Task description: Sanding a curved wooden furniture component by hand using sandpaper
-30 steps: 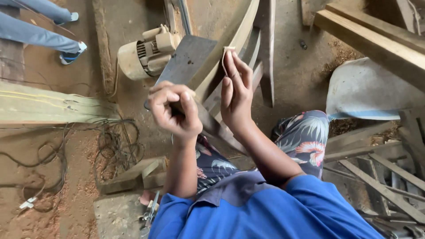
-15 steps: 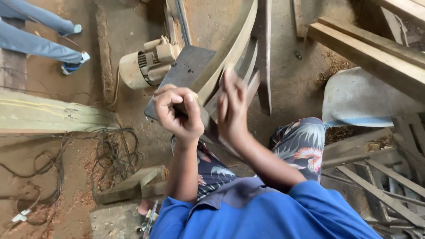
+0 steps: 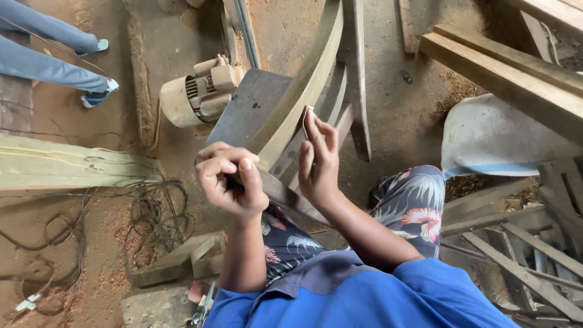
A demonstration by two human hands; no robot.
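Sanding is underway: right hand presses folded sandpaper against the curved wooden piece (left hand fisted, steadying it), calling for even strokes.

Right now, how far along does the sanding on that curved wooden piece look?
Mid-job, as far as the picture shows. In hand: the right hand presses a small folded piece of sandpaper against the edge of the curved wooden piece, while the left hand grips its lower end to steady it. Done: the curve's broad face looks even and pale. Left: I cannot tell how smooth the edges are; the upper stretch lies beyond the sandpaper.
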